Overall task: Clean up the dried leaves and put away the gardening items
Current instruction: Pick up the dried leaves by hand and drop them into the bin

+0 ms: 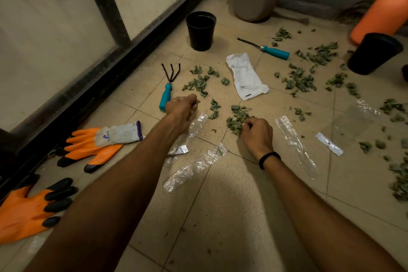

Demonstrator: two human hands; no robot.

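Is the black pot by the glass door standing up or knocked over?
Upright: the black pot stands on its narrower base, open rim facing up. Contents: cannot tell, too dark.

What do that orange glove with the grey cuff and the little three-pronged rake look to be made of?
Orange glove: knitted grey fabric, seen at the ribbed cuff, with a matte, probably rubber, orange coating and black fingertips. Rake: thin dark metal prongs, dull; smooth teal handle, likely plastic.

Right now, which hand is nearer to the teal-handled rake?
Left. The left hand sits just right of the rake, almost touching its handle end; the right hand is farther right, fingers in a leaf pile.
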